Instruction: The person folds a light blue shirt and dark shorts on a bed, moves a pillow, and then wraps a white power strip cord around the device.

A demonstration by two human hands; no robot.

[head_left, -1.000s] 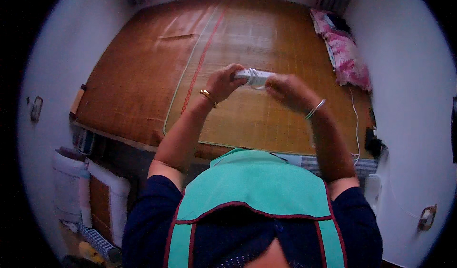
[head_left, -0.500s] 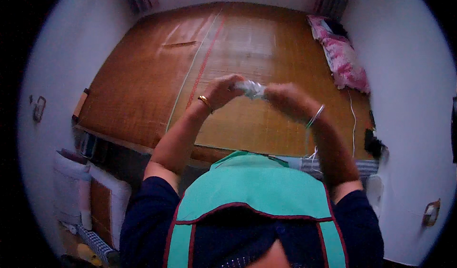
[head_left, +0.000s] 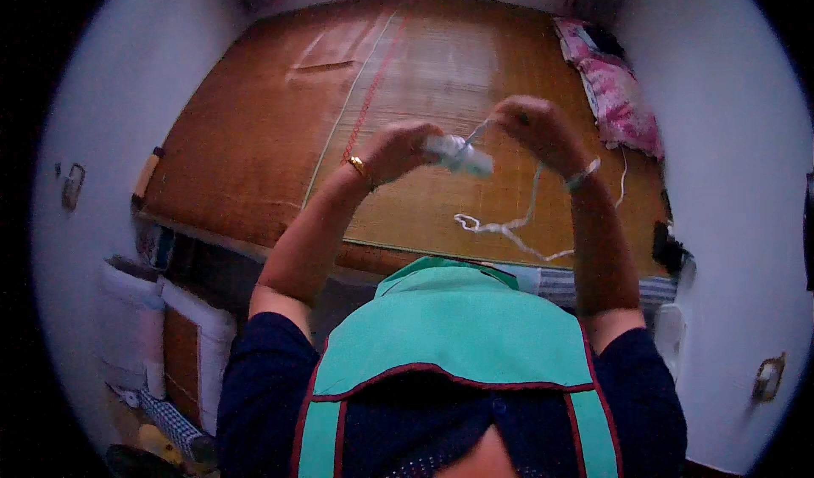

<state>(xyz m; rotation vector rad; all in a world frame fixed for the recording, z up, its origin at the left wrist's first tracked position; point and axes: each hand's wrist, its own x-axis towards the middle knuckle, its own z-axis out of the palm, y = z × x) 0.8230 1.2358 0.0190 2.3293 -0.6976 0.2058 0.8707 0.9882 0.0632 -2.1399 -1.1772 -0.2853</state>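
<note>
My left hand (head_left: 405, 150) grips one end of a pale, oblong bundle (head_left: 476, 163), blurred by motion, with white cord wound around its middle. My right hand (head_left: 541, 130), up and to the right of the bundle, is closed on the white cord (head_left: 476, 132), which runs taut between the two. From that hand the loose cord tail (head_left: 513, 227) hangs down and loops above the mat's near edge. What the bundle is made of cannot be made out.
A brown woven mat (head_left: 288, 130) covers the wide bed in front of me. Pink patterned bedding (head_left: 623, 105) lies along the right wall, with a black object (head_left: 670, 247) nearer. Pale padded pieces (head_left: 131, 317) stand at the lower left. A teal apron (head_left: 449, 325) covers my chest.
My right hand has moved up and away from the bundle, drawing out a length of cord. The loose tail now swings in wider view. My left hand still holds the bundle.
</note>
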